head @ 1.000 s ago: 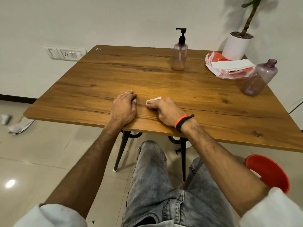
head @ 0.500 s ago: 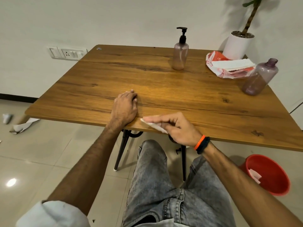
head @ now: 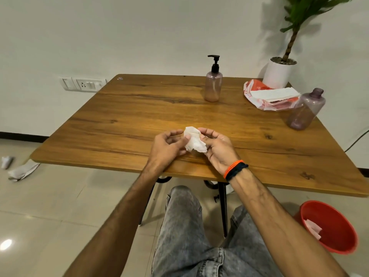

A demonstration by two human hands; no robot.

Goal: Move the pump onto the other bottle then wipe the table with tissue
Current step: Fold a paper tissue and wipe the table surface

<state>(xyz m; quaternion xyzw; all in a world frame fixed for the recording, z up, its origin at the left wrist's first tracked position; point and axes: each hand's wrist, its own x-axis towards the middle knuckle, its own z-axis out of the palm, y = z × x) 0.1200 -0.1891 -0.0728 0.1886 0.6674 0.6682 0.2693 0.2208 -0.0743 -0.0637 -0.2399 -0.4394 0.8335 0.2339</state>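
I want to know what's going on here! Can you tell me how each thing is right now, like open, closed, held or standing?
Tissue: crumpled, held between both hands above the table.
Left hand: pinching the tissue.
Right hand: gripping the tissue.
Pump bottle: upright, pump fitted.
Other bottle: upright, open, no cap.
Tissue pack: open, tissues showing.
Red bin: on the floor, a used tissue inside.

Both hands above table (head: 123, 124) near edge: left hand (head: 166, 146), right hand (head: 218, 150) pinch crumpled tissue (head: 194, 141). Pump bottle (head: 213, 84) at 12, capless bottle (head: 305, 110) at 2.
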